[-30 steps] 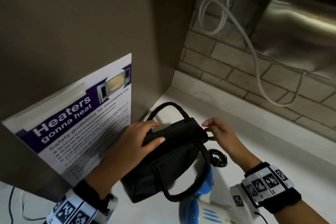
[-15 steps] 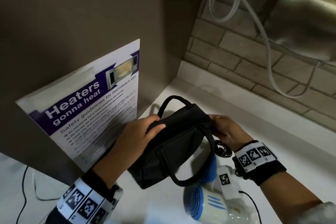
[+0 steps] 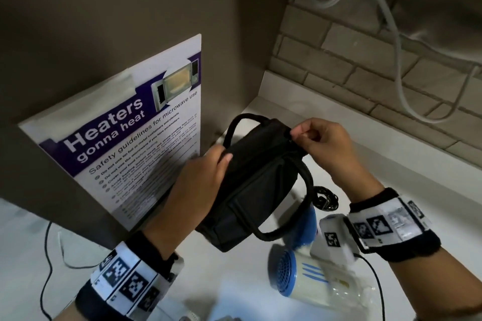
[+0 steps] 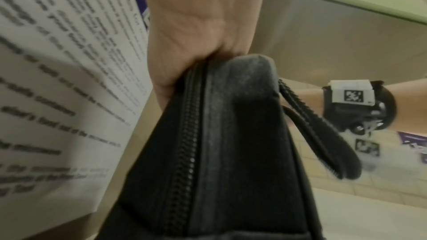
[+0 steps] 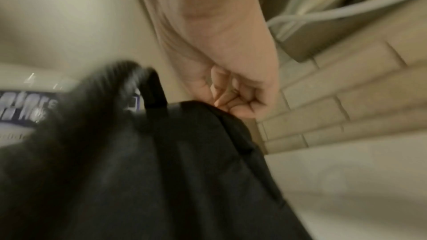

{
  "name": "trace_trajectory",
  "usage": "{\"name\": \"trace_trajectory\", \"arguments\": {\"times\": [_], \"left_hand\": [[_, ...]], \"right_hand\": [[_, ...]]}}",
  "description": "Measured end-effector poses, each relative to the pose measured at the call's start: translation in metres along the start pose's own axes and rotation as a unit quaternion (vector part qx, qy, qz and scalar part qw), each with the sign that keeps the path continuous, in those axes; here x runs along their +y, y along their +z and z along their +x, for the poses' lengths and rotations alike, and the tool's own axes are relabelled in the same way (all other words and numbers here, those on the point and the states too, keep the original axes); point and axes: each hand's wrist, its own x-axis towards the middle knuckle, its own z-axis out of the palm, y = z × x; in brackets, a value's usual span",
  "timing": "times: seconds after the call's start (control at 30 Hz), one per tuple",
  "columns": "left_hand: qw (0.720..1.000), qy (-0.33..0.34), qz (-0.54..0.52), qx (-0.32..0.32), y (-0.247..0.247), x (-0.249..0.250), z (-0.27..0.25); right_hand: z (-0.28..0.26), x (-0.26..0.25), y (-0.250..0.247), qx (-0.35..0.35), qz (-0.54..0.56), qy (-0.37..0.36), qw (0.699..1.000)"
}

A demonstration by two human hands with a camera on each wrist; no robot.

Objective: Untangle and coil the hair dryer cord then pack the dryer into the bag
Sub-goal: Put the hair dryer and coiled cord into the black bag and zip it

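A small black zip bag [image 3: 257, 182] with two loop handles is held above the white counter. My left hand [image 3: 208, 172] grips its near top end, thumb over the closed zipper [image 4: 184, 134]. My right hand [image 3: 315, 141] pinches the far end of the bag's top, where the zipper ends; the pull itself is hidden by the fingers [image 5: 226, 96]. Below the bag lies the white and blue hair dryer [image 3: 310, 276] on its side, with its black cord [image 3: 324, 198] bunched beside it.
A microwave safety poster [image 3: 125, 143] leans on the brown wall to the left. Behind runs a brick wall [image 3: 365, 70] with a hanging white cable [image 3: 401, 65]. A thin black wire [image 3: 47, 263] trails over the counter at the lower left.
My right hand went from the bag's far end, down round its side, then up to pinch the top far corner. The bag has tipped up slightly. The left hand keeps its grip.
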Motion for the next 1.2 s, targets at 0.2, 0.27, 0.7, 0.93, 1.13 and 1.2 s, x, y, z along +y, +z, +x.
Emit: {"name": "trace_trajectory", "arguments": {"times": [0.2,0.27,0.7,0.93,1.13,1.2], "left_hand": [[0.995,-0.039,-0.090,0.015,0.007,0.014,-0.001],[0.988,-0.085,-0.127,0.018,0.008,0.015,0.004],[0.991,-0.063,-0.107,-0.047,0.003,0.009,0.021],[0.995,-0.051,-0.065,-0.059,0.001,0.010,0.025],[0.995,-0.041,-0.016,-0.086,0.000,0.016,0.025],[0.996,-0.030,-0.008,-0.088,0.000,0.014,0.025]], "right_hand": [[-0.029,-0.029,0.020,-0.066,-0.019,-0.056,0.996],[-0.040,-0.037,0.025,-0.115,0.061,-0.039,0.991],[-0.102,-0.042,0.068,-0.176,-0.081,-0.326,0.925],[-0.111,-0.049,0.077,-0.134,-0.173,-0.431,0.875],[-0.130,-0.028,0.118,-0.149,-0.345,-0.447,0.811],[-0.128,-0.031,0.110,-0.161,-0.340,-0.427,0.822]]}}
